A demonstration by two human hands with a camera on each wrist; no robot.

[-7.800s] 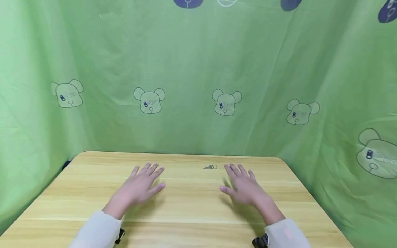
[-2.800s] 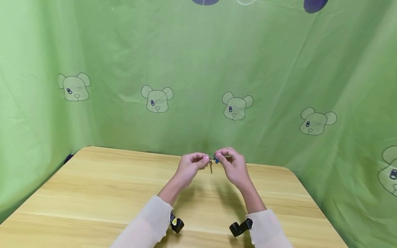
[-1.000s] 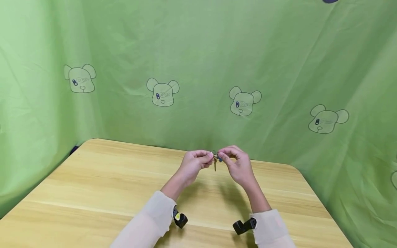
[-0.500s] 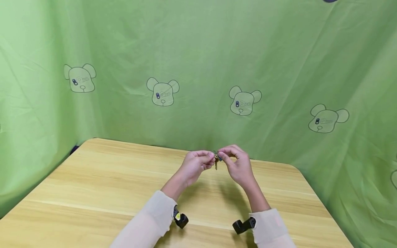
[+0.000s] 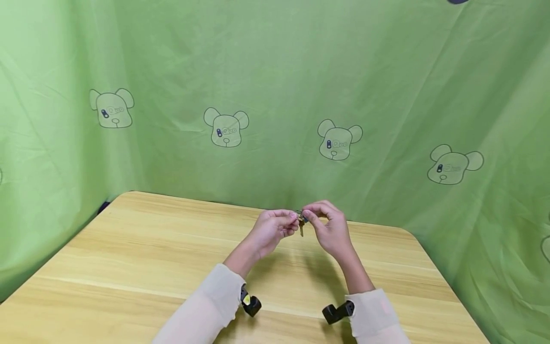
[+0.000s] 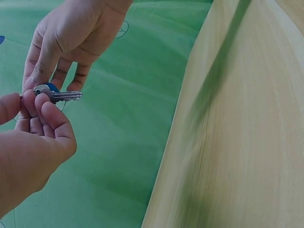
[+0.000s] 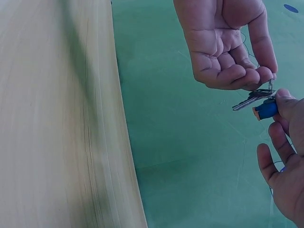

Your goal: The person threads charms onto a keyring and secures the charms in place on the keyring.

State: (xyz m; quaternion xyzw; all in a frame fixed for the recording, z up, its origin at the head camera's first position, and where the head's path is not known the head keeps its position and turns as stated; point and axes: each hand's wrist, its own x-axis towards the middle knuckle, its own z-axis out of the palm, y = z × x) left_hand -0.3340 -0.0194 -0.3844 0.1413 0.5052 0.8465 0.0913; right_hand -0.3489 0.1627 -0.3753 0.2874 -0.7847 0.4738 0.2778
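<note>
Above the far part of the table, my left hand [image 5: 267,232] pinches a thin metal key ring [image 7: 270,84] between thumb and fingertips. From it hangs a metal key [image 5: 301,230], its blade pointing down in the head view; the right wrist view shows its toothed blade side-on. Close beside it, my right hand [image 5: 332,231] pinches a small blue piece [image 7: 267,109] with an orange end, between thumb and index finger. The right hand's other fingers are spread in its wrist view. Fingertips of both hands nearly meet and cover part of the ring.
The light wood table [image 5: 150,248] stretches below the hands, with rounded far corners. A green curtain [image 5: 266,71] printed with bear heads hangs around its back and sides. Each wrist carries a black camera mount [image 5: 251,306] at the sleeve cuff.
Earlier the key lay on the table between two flat, spread hands. Both hands then took it up. Over the last second the key shifted slightly right, and less of the ring shows.
</note>
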